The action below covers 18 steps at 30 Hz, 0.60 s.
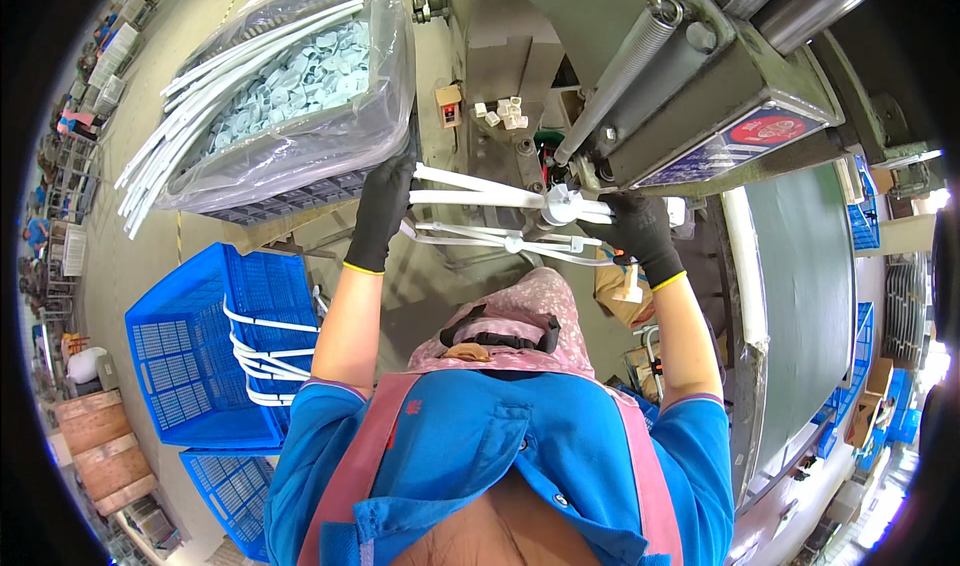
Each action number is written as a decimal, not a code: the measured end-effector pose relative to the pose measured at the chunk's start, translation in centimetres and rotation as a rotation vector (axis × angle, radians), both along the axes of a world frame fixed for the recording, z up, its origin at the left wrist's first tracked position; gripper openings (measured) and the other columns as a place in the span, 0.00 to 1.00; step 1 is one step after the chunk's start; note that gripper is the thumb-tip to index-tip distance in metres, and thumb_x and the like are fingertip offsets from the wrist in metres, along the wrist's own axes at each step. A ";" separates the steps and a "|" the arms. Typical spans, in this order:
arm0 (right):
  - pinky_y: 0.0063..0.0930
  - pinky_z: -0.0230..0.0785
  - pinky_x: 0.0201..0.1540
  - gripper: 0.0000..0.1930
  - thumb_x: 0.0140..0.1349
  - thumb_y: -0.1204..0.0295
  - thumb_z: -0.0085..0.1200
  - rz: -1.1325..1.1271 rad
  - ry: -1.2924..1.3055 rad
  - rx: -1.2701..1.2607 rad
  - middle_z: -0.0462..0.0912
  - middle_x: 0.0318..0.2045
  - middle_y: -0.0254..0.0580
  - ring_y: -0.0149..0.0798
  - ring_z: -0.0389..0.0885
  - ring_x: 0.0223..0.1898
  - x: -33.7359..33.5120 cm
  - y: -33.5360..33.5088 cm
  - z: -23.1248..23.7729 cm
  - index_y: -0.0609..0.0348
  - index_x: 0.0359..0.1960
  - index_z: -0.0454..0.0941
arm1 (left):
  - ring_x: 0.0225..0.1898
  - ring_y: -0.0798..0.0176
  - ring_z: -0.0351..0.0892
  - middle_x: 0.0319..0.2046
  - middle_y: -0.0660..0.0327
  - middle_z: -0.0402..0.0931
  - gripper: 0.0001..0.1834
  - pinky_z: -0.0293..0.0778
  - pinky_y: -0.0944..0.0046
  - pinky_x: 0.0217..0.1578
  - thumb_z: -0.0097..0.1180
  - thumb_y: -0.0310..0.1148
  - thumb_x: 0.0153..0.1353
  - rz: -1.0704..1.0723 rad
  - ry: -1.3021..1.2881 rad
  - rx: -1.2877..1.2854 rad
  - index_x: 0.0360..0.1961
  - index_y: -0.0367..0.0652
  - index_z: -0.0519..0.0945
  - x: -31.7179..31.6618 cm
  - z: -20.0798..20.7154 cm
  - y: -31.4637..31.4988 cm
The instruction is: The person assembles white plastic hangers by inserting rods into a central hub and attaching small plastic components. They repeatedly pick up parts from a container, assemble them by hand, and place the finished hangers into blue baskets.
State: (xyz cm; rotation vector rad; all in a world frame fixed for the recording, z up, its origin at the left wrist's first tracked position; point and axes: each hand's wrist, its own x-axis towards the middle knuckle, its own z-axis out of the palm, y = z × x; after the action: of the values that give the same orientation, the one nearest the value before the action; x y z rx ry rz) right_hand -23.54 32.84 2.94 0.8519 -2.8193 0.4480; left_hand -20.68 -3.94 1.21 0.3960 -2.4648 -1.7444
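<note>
My left hand (pixel 386 200), in a black glove, is closed round the left ends of white tubes. These belong to a white tube frame (pixel 478 195) whose tubes meet at a round white hub (pixel 562 206). To the right of the hub, my right hand (pixel 640 232), also gloved in black, is closed on the frame's short side. The hub sits at the lower end of a press machine (pixel 722 131). Nearer to me lies a second set of thin white tubes (pixel 470 238) with a small joint; whether a hand holds it too, I cannot tell.
A plastic-lined crate (pixel 290 156) at upper left holds pale grey plastic pieces, with long white tubes (pixel 190 106) across it. Blue baskets (pixel 180 351) stand at left, one with bent white tubes. Small white blocks (pixel 503 114) lie behind the frame. A green-topped conveyor (pixel 805 306) runs at right.
</note>
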 end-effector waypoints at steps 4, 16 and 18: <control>0.38 0.74 0.32 0.24 0.43 0.52 0.67 0.046 0.028 -0.021 0.83 0.33 0.41 0.50 0.82 0.31 -0.4 0.4 -0.4 0.48 0.41 0.82 | 0.20 0.62 0.72 0.20 0.56 0.74 0.18 0.69 0.61 0.25 0.46 0.42 0.67 -0.004 0.055 -0.079 0.40 0.37 0.79 -0.3 -1.2 -0.3; 0.40 0.72 0.36 0.26 0.44 0.46 0.64 0.059 -0.029 -0.110 0.83 0.32 0.41 0.47 0.81 0.35 0.0 1.0 3.8 0.47 0.41 0.81 | 0.30 0.49 0.80 0.27 0.49 0.78 0.17 0.72 0.56 0.33 0.45 0.41 0.67 0.062 0.215 -0.217 0.40 0.38 0.78 0.9 4.3 1.4; 0.41 0.70 0.30 0.23 0.45 0.47 0.64 0.084 0.045 0.304 0.81 0.27 0.42 0.45 0.80 0.29 0.9 2.0 4.1 0.52 0.34 0.80 | 0.28 0.56 0.79 0.25 0.52 0.78 0.16 0.71 0.59 0.32 0.46 0.40 0.68 0.062 0.325 -0.265 0.41 0.39 0.79 1.4 3.0 1.3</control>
State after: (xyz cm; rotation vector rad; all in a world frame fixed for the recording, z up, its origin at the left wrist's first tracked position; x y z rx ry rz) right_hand -22.60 34.86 7.01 1.0231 -2.8603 0.0067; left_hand -19.23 -2.59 4.16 0.1476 -2.3716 -1.3127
